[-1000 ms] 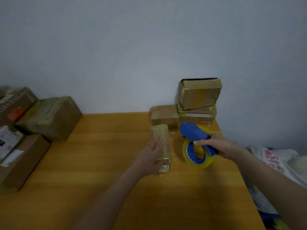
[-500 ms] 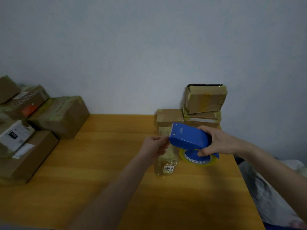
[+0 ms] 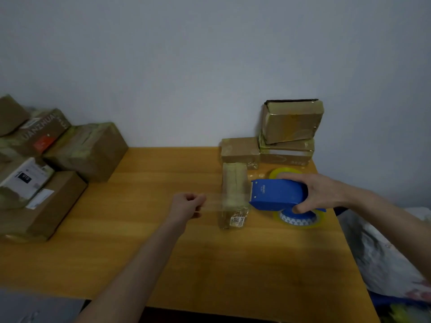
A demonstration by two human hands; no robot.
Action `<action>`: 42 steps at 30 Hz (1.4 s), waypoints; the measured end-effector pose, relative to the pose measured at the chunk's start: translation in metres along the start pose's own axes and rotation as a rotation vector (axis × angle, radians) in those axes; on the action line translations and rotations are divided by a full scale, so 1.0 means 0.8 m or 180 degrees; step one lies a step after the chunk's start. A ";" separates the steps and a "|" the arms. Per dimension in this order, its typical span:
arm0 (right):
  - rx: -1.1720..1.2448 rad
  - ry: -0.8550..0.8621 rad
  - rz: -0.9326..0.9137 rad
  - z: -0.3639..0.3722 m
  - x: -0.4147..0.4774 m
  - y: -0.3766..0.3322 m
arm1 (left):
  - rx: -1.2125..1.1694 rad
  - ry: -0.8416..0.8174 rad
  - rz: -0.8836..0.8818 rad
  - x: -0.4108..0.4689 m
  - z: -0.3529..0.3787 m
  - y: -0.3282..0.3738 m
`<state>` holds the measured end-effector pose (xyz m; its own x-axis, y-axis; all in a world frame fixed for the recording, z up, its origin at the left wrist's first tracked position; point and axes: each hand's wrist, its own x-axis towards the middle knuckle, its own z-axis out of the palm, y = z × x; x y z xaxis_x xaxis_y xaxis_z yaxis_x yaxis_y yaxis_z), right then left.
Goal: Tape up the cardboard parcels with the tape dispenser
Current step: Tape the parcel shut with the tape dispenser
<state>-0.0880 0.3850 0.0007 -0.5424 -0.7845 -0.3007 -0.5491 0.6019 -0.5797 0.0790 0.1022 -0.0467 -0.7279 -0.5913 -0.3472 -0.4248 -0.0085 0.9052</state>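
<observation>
Blue plastic marks the tape dispenser [image 3: 277,194], which the right hand [image 3: 323,194] grips from its right end. The fingers curl over the top and the thumb is tucked underneath, with the forearm coming in from the near right. Its yellow-edged tape roll [image 3: 300,219] shows below the body, over the wooden table [image 3: 186,264]. The dispenser's mouth faces left, just beside the long narrow parcel [image 3: 234,183], which lies on the table with its length running near to far. From that mouth a clear strip of tape [image 3: 217,201] stretches leftward across the parcel's top to the left hand [image 3: 186,205]. That hand is clenched, knuckles up and wrist straight, the arm reaching in from the near left. The strip is blurred, but its end appears to be pinched between thumb and fingers. Just beyond the parcel's far end, three wrapped parcels [image 3: 291,127] stand against the grey wall [image 3: 210,66], two of them stacked. More cardboard boxes [image 3: 88,150] are piled at the table's left edge.
</observation>
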 end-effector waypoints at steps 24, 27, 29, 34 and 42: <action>-0.0038 -0.0421 0.0432 0.050 0.047 0.047 | 0.0155 0.0173 -0.0174 0.035 0.047 -0.046; -0.0040 -0.0541 0.0495 0.064 0.054 0.039 | 0.0358 0.0210 -0.0195 0.043 0.050 -0.057; -0.0060 -0.0595 0.0532 0.074 0.058 0.032 | 0.0583 0.0214 -0.0105 0.048 0.050 -0.065; 0.0067 -0.0588 0.0573 0.090 0.067 0.024 | 0.1494 0.0083 0.0152 0.060 0.047 -0.070; -0.0262 -0.0538 0.0601 0.096 0.062 0.031 | 0.2242 0.0734 0.1578 0.030 0.033 -0.090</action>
<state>-0.0797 0.3496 -0.0865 -0.5302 -0.6666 -0.5240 -0.5019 0.7448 -0.4398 0.0780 0.1099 -0.1268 -0.8217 -0.5435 0.1712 -0.3774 0.7441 0.5513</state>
